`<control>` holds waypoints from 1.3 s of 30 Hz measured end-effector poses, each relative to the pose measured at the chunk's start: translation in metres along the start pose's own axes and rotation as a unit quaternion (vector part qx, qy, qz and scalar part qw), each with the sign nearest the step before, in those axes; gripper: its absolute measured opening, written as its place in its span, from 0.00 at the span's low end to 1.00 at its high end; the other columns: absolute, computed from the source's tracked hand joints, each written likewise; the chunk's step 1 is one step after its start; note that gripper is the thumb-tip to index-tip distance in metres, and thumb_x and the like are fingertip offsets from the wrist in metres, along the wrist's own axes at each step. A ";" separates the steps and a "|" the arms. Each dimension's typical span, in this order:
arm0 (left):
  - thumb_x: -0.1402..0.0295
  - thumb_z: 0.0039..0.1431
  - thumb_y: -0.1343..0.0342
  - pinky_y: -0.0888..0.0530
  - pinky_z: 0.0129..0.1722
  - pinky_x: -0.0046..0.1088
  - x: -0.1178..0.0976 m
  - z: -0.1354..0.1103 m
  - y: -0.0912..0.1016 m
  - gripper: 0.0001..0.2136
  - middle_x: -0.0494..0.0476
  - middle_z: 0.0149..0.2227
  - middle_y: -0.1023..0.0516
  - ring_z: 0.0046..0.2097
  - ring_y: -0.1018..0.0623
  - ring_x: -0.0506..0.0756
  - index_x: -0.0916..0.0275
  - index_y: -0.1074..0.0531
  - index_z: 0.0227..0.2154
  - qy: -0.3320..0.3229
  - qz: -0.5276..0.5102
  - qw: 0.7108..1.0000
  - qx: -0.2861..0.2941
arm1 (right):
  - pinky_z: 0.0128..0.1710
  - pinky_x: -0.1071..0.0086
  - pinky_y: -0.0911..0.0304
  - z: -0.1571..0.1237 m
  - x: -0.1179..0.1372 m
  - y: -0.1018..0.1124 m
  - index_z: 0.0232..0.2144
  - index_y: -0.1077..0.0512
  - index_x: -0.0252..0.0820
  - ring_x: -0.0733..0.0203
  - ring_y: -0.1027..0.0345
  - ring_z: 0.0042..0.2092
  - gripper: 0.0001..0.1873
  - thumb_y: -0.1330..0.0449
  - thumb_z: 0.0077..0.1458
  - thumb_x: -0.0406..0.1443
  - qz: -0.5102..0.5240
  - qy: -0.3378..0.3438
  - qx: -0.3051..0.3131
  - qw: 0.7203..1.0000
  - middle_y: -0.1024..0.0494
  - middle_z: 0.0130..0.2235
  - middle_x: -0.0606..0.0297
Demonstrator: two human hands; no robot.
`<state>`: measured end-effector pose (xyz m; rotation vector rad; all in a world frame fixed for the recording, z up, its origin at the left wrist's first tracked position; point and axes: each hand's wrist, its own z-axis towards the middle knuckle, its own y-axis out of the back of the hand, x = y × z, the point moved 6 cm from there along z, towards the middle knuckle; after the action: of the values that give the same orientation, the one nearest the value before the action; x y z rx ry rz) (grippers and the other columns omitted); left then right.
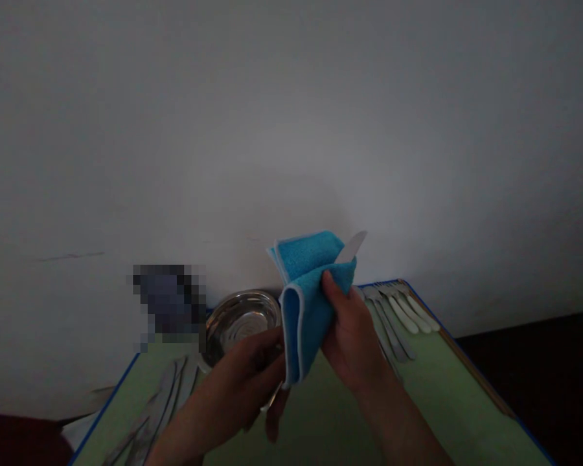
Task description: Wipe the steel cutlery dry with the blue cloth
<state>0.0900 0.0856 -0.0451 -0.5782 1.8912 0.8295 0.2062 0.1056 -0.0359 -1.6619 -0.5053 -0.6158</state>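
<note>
In the middle of the head view, a folded blue cloth [315, 304] with pale edging is wrapped around a table knife. The knife's blade tip [354, 246] sticks out of the cloth at the upper right. My right hand [354, 336] is closed on the cloth, its thumb pressing the folds against the blade. To the left, my left hand [243, 382] is closed around the lower end of the knife, and a bit of shiny handle [273, 398] shows between its fingers. Most of the knife is hidden by cloth and fingers.
A round steel bowl [243, 317] stands at the back of the green-topped table [330, 427]. Several knives [168, 395] lie at the left. Forks and spoons, some white-handled [408, 310], lie at the right. A blurred dark object [168, 301] sits back left, and a wall [291, 129] rises behind.
</note>
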 end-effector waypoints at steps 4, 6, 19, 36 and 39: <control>0.63 0.57 0.52 0.32 0.15 0.20 -0.010 -0.007 0.003 0.10 0.46 0.21 0.30 0.17 0.29 0.49 0.60 0.36 0.41 0.006 0.090 0.995 -0.052 | 0.24 0.74 0.38 0.000 -0.009 0.008 0.32 0.31 0.43 0.68 0.34 0.24 0.17 0.36 0.43 0.46 -0.059 0.021 -0.065 0.996 0.27 0.25 0.72; 0.64 0.57 0.53 0.31 0.19 0.23 -0.015 -0.010 0.006 0.10 0.49 0.23 0.29 0.20 0.29 0.50 0.60 0.34 0.40 -0.012 0.174 0.981 -0.086 | 0.26 0.73 0.37 0.001 -0.013 0.009 0.31 0.31 0.43 0.68 0.34 0.24 0.15 0.37 0.44 0.46 -0.043 0.014 -0.073 0.996 0.27 0.23 0.73; 0.57 0.62 0.59 0.40 0.25 0.30 -0.021 -0.011 -0.012 0.14 0.54 0.25 0.26 0.27 0.26 0.56 0.58 0.32 0.31 -0.047 0.353 0.928 -0.106 | 0.20 0.79 0.41 0.029 0.024 0.032 0.18 0.34 0.40 0.74 0.39 0.20 0.04 0.42 0.40 0.29 0.114 0.077 -0.090 0.986 0.31 0.19 0.74; 0.56 0.63 0.61 0.37 0.28 0.31 -0.019 -0.008 -0.001 0.16 0.54 0.26 0.26 0.29 0.26 0.56 0.58 0.31 0.32 -0.033 0.361 0.924 -0.118 | 0.19 0.77 0.42 0.022 0.008 0.025 0.20 0.32 0.40 0.71 0.38 0.20 0.04 0.42 0.44 0.33 0.056 0.061 -0.087 0.993 0.30 0.19 0.71; 0.56 0.63 0.62 0.37 0.28 0.30 -0.018 -0.011 -0.001 0.17 0.53 0.26 0.26 0.29 0.25 0.55 0.57 0.32 0.32 -0.030 0.372 0.922 -0.105 | 0.20 0.80 0.43 0.028 0.019 0.028 0.19 0.34 0.39 0.74 0.40 0.20 0.04 0.44 0.42 0.28 0.116 0.079 -0.078 0.987 0.32 0.18 0.73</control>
<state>0.0918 0.0771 -0.0258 0.0785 1.9841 1.5275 0.2417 0.1283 -0.0488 -1.7713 -0.1480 -0.6206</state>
